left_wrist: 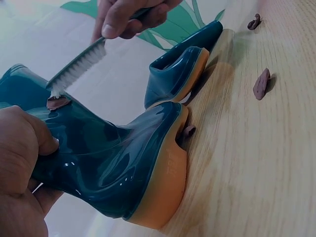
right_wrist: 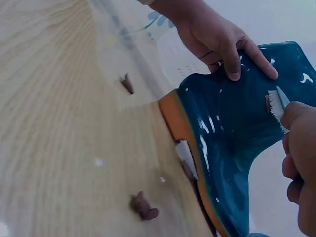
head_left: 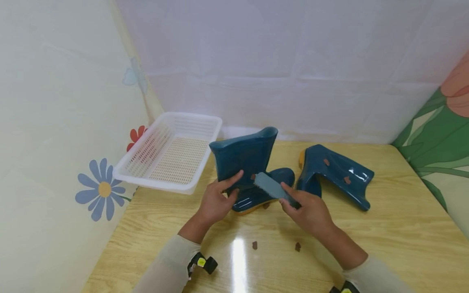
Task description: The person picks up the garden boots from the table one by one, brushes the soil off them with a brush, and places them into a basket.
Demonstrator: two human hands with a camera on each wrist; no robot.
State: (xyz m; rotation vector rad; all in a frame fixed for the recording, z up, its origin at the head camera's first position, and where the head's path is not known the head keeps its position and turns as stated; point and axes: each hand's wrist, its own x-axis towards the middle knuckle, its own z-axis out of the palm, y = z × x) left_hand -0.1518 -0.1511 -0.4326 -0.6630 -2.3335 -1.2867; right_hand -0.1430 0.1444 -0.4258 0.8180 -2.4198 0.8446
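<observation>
A dark teal rubber boot with an orange sole stands on the table, its shaft upright. My left hand grips the back of the shaft near the ankle, thumb and fingers on either side. In my right hand is a grey-green brush, held by its handle. Its white bristles touch a brown clump stuck on the shaft. To the right a second teal boot lies on its side, with brown clumps on its shaft.
A white plastic basket stands at the back left. Brown bits lie on the wooden table in front of the boot, and another bit is beside its sole. A pale cloth hangs behind the table.
</observation>
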